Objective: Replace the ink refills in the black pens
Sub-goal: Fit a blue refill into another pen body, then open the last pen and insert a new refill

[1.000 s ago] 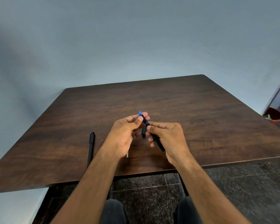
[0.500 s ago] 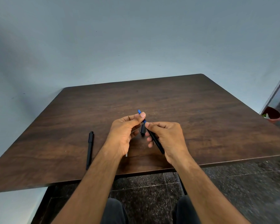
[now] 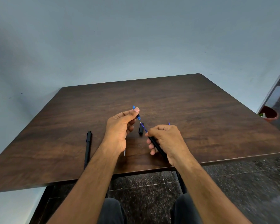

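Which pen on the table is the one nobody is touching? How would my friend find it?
Start at the brown wooden table and look toward its near edge, to the left of the left hand. There the whole black pen lies flat, alone. Unlike the pen being held, it is in one piece.

Refill (image 3: pixel 124 153) mostly behind left wrist

1. Both forearms are bare, no sleeves reaching the wrists.
2. The left hand (image 3: pixel 120 131) and right hand (image 3: pixel 166 139) show no rings, watch or gloves.
3. Dark trousers (image 3: pixel 113 210) cover the knees at the bottom centre of the frame.
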Motion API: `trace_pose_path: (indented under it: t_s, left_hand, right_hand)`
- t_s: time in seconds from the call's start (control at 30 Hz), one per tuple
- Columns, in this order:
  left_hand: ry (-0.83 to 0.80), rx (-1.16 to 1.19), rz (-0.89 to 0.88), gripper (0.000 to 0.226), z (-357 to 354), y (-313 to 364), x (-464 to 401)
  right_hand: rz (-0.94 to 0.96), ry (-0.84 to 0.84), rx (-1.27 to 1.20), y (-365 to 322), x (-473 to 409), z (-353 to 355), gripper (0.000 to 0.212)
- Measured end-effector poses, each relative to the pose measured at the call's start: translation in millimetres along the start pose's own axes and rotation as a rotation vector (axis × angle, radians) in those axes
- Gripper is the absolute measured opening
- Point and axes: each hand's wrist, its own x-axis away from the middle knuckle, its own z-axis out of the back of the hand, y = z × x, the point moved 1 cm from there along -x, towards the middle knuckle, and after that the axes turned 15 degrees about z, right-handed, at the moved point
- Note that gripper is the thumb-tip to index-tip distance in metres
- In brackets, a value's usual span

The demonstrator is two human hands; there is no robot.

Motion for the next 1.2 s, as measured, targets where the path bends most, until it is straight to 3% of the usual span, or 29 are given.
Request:
trace_pose_path:
  t_s: [0.17,0.37,0.47,0.63,0.97,1.2]
  left_hand:
    - [0.084,-0.112,-0.073,0.015,5.6,1.7,3.0]
    - [0.215,-0.678,-0.295,0.013,11.7,0.4,5.8]
    - [0.294,-0.938,-0.259,0.02,9.1,-3.5,7.7]
    - [0.346,-1.135,-0.186,0.025,2.7,-6.7,8.5]
    - [0.509,-1.269,-0.271,0.029,-4.4,-17.3,8.5]
    - [0.46,-1.244,-0.257,0.033,-3.2,-17.4,9.5]
  right_hand:
    - [-0.034,0.028,-0.017,1.0,0.5,0.9,0.015]
    - [-0.017,0.12,-0.093,-1.3,-3.2,2.7,0.012]
    - [-0.017,0.149,-0.118,-1.8,-4.3,1.0,0.011]
    - [-0.026,0.154,-0.115,-0.1,-4.5,0.9,0.011]
    - [-0.039,0.17,-0.18,4.6,-6.8,-1.4,0.013]
    - [-0.02,0.217,-0.119,9.6,-8.2,-1.3,0.009]
